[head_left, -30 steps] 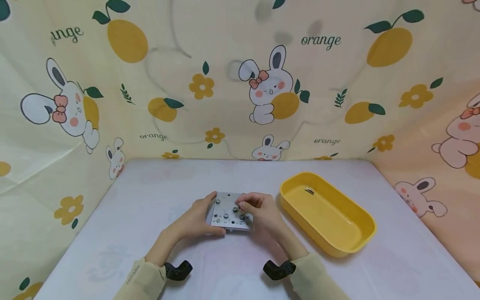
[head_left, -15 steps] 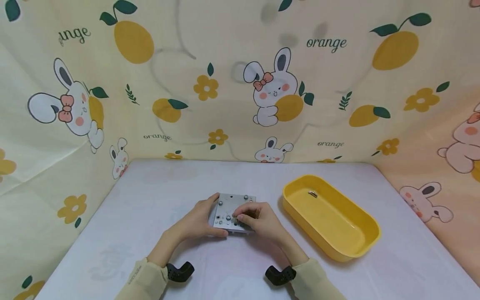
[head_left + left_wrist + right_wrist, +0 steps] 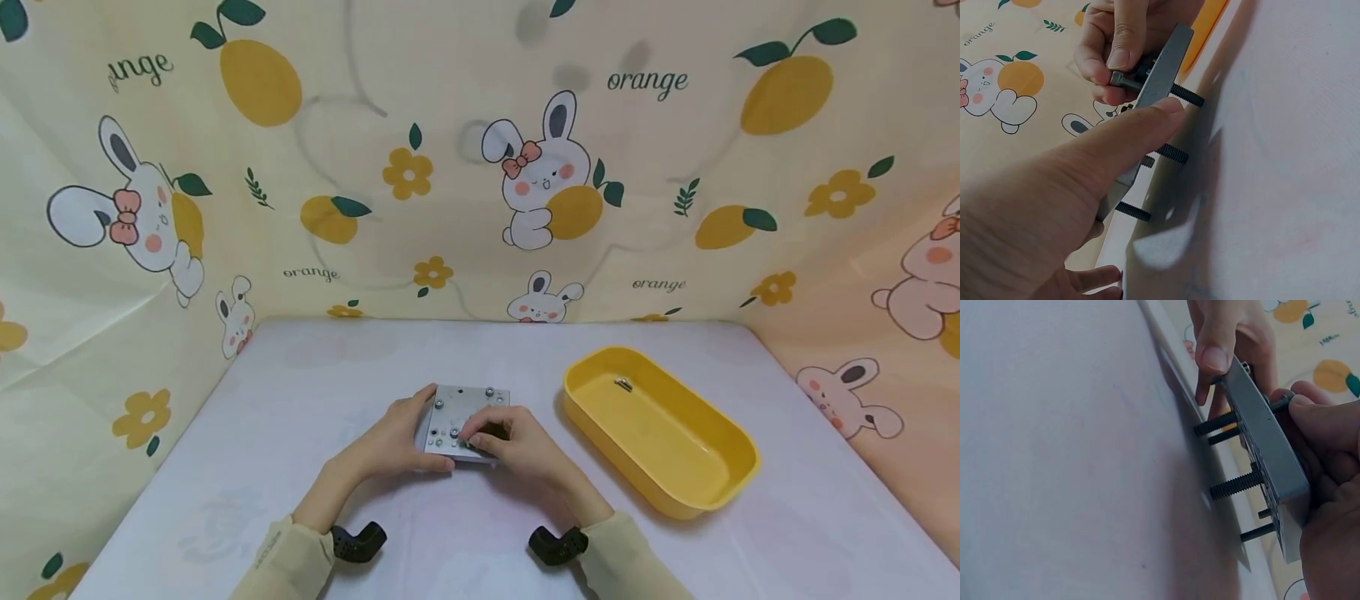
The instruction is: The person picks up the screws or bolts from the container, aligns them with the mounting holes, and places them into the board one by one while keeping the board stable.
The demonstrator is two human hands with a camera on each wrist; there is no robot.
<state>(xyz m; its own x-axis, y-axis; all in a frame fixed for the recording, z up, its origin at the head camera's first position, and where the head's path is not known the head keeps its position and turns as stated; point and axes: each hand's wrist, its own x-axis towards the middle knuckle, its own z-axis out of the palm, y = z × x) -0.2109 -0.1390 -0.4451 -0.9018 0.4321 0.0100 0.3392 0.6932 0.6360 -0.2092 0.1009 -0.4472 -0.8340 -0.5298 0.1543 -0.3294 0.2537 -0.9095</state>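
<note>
A silvery metal plate (image 3: 467, 402), drilled with several holes, is held above the white table by my left hand (image 3: 390, 435). In the left wrist view, the thumb (image 3: 1141, 128) lies along the plate's near edge. Threaded screw shanks (image 3: 1238, 484) stick out of the plate's underside in the right wrist view. My right hand (image 3: 517, 435) is over the plate's near right part. Its thumb and finger pinch a screw (image 3: 1125, 80) whose head stands off the plate's upper face. Other screw heads, such as a far-right screw (image 3: 490, 392), sit in the plate.
To the right of the hands stands a yellow tray (image 3: 720, 483). A few small metal screws (image 3: 623, 384) lie at its far end. Patterned cloth walls (image 3: 450, 167) enclose the white tabletop (image 3: 360, 358) at the back and sides.
My right hand has shifted toward the plate's near edge and slightly left, uncovering the far-right screw. The left hand keeps its hold on the plate. The head view has shifted slightly.
</note>
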